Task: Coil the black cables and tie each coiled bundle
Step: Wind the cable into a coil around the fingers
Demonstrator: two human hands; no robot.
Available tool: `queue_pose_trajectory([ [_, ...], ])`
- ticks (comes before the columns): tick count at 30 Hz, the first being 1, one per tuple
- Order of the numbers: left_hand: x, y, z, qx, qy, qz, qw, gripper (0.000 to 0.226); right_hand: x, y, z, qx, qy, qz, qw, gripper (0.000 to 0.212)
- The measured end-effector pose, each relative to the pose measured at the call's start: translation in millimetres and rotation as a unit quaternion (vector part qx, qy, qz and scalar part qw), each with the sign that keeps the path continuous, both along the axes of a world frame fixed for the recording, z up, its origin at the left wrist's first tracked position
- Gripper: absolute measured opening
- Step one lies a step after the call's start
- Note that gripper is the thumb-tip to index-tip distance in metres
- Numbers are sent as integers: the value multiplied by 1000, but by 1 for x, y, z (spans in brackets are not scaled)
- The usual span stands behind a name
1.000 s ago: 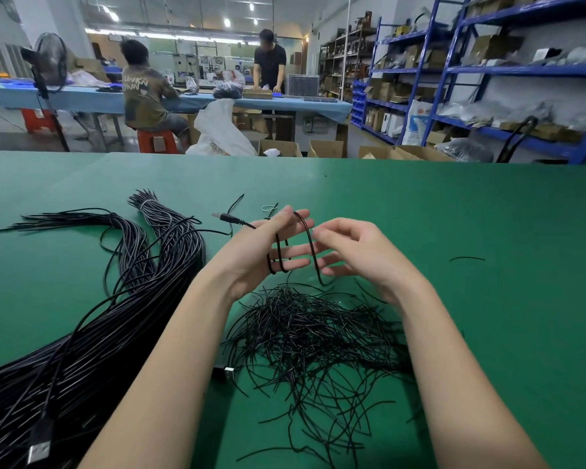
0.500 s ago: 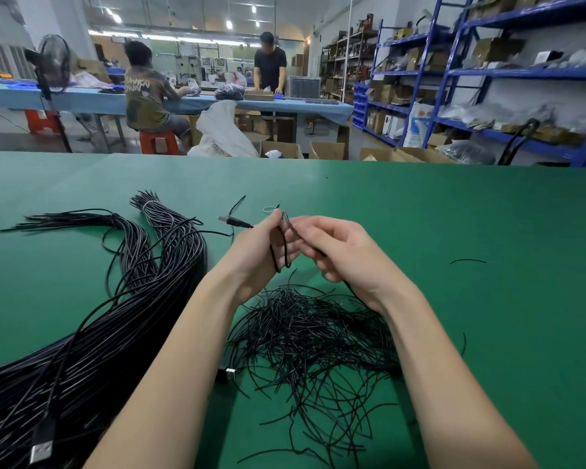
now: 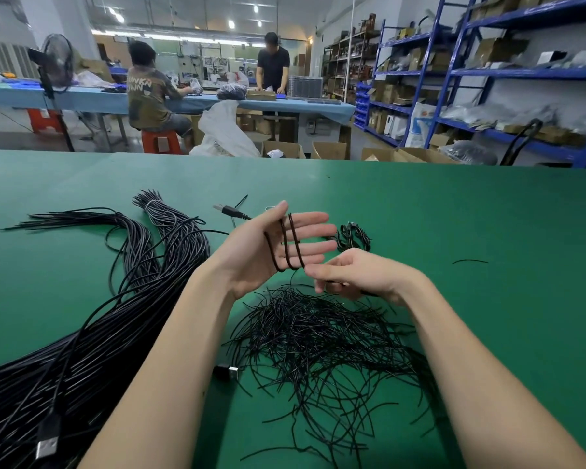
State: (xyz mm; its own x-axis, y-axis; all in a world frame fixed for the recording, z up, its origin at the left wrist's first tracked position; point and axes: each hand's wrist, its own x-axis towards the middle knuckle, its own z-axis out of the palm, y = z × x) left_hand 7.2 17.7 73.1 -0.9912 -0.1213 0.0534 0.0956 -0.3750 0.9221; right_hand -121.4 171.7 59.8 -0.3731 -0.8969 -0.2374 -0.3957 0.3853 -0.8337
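My left hand (image 3: 271,252) is raised above the green table (image 3: 454,225), palm up with fingers straight. A black cable (image 3: 286,243) is wound in about three loops round its fingers, and the cable's USB plug (image 3: 226,210) sticks out to the left. My right hand (image 3: 352,275) is just right of the loops, fingers curled, pinching the running cable below them. A coiled black bundle (image 3: 352,235) lies on the table behind my hands. A thick bunch of loose black cables (image 3: 92,333) lies at the left.
A heap of thin black wire ties (image 3: 318,336) lies under my wrists. One stray tie (image 3: 470,262) lies at the right. A USB plug (image 3: 229,372) sits near my left forearm. Beyond the table edge are boxes, blue shelves and two people at another bench.
My left hand has opened flat, showing more loops round its fingers. My right hand has dropped from the top of the loops to below them, drawing the cable along.
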Motion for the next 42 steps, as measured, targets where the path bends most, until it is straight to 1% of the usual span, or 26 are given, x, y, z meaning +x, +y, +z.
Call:
queue_pose_trajectory([
  [3, 1, 1, -2, -23, -25, -49, 998, 57, -15, -2, 20, 72, 53, 46, 995, 17],
  [5, 1, 2, -3, -68, -59, -74, 993, 57, -21, -7, 35, 114, 121, 54, 985, 31],
  [6, -1, 4, -4, -96, -77, -81, 989, 57, -23, -10, 43, 128, 153, 53, 978, 34],
  [7, -2, 5, -4, -122, -93, -84, 985, 56, -23, -14, 50, 133, 177, 49, 974, 31],
  [8, -2, 6, -4, -146, -109, -84, 980, 56, -23, -17, 56, 130, 186, 41, 973, 22],
  [10, -4, 8, -7, -198, -140, -73, 967, 55, -21, -23, 67, 100, 177, 15, 979, 8],
  [13, -8, 15, -9, -235, -156, 9, 959, 54, -10, -34, 69, 43, 219, -45, 974, 14],
  [15, -12, 16, -10, -215, -137, 79, 964, 49, 2, -39, 60, -24, 215, -109, 970, 22],
  [16, -13, 15, -9, -193, -123, 103, 968, 45, 7, -40, 53, -68, 183, -148, 970, 25],
  [18, -15, 12, -10, -144, -109, 135, 974, 47, 17, -35, 37, -160, 103, -214, 958, 25],
  [19, -16, 11, -11, -129, -109, 145, 975, 49, 20, -32, 30, -193, 97, -236, 947, 24],
  [20, -18, 12, -12, -120, -110, 149, 975, 50, 21, -30, 24, -211, 127, -255, 935, 21],
  [22, -21, 16, -13, -109, -110, 150, 977, 50, 25, -25, 17, -222, 191, -289, 911, 14],
  [23, -21, 17, -13, -101, -107, 154, 977, 50, 26, -23, 14, -225, 190, -302, 907, 10],
  [25, -21, 14, -13, -76, -96, 172, 977, 49, 30, -22, 9, -227, 164, -313, 908, 7],
  [27, -19, 9, -12, -60, -90, 177, 978, 48, 33, -21, 3, -215, 170, -315, 909, 6],
  [29, -16, 7, -11, -53, -96, 172, 979, 49, 34, -21, 0, -192, 154, -299, 922, 2],
  [31, -14, 7, -10, -44, -107, 162, 980, 50, 32, -19, -1, -180, 102, -268, 941, 8],
  [33, -14, 8, -11, -39, -116, 145, 982, 50, 30, -17, -2, -175, 77, -252, 949, 11],
  [35, -15, 9, -10, -58, -119, 132, 982, 46, 28, -15, -3, -182, 92, -253, 946, 11],
  [38, -15, 8, -8, -72, -106, 138, 982, 32, 27, -15, -4, -205, 124, -249, 938, 8],
  [42, -10, 8, -8, -71, -103, 116, 985, 35, 28, -15, -3, -235, 102, -235, 937, 10],
])
